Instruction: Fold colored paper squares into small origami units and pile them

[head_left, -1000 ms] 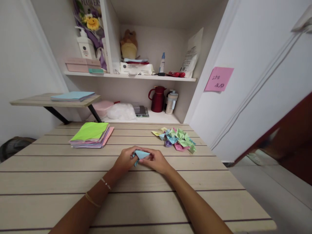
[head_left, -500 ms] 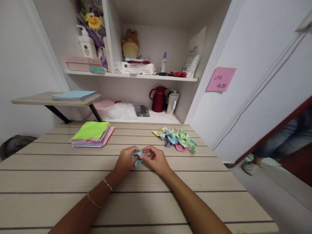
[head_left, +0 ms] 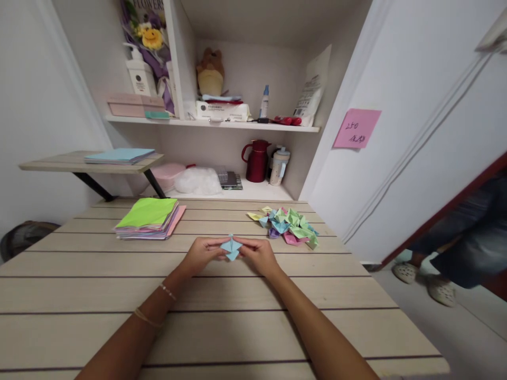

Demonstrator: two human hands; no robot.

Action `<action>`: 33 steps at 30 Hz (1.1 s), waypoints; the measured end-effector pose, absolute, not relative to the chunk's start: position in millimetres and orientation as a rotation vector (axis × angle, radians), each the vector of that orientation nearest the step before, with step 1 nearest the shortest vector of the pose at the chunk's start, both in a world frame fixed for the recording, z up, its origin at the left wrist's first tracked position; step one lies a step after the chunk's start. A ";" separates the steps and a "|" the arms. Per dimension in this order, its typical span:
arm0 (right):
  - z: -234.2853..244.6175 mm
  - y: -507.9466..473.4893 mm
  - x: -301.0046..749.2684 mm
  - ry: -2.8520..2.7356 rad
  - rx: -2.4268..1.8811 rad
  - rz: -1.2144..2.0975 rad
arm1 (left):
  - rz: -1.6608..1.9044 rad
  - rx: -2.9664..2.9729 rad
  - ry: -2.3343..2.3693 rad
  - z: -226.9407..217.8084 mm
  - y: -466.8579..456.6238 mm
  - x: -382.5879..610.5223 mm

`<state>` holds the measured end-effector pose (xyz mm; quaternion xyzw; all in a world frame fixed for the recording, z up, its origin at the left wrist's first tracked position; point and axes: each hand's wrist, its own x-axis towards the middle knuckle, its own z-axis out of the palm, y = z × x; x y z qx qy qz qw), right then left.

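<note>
Left forearm point(head_left: 152, 319) and right forearm point(head_left: 307, 319) converge forward. Left hand point(head_left: 203, 252) and right hand point(head_left: 258, 254) meet at centre, fingertips pinched closed, wrists held low.

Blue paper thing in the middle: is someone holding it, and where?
Yes. The blue folded paper piece is held from both sides: the left hand pinches its left corner, the right hand its right corner.

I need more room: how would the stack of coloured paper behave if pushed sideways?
The paper stack is loose sheets, pink edges sticking out at one side, so it would probably fan apart. Single sheets look thin, likely floppy when lifted.
</note>
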<state>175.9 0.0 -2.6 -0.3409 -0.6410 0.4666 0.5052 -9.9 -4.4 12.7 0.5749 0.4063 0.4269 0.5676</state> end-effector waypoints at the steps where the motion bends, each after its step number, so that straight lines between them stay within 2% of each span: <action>1: -1.6 -0.1 176.5 -1.546 -0.802 1.150 | 1.018 1.349 0.953 12.4 -4.1 -10.4; 13: -5.8 7.9 181.4 -1.540 -0.716 1.070 | 1.231 1.186 0.967 10.8 -0.8 -2.9; 24: -1.5 3.8 180.8 -1.423 -0.691 1.341 | 1.242 1.200 0.951 15.6 -3.2 -4.1; 33: 5.3 0.0 180.0 -1.491 -0.699 1.222 | 1.305 1.282 0.957 11.5 -2.4 -2.5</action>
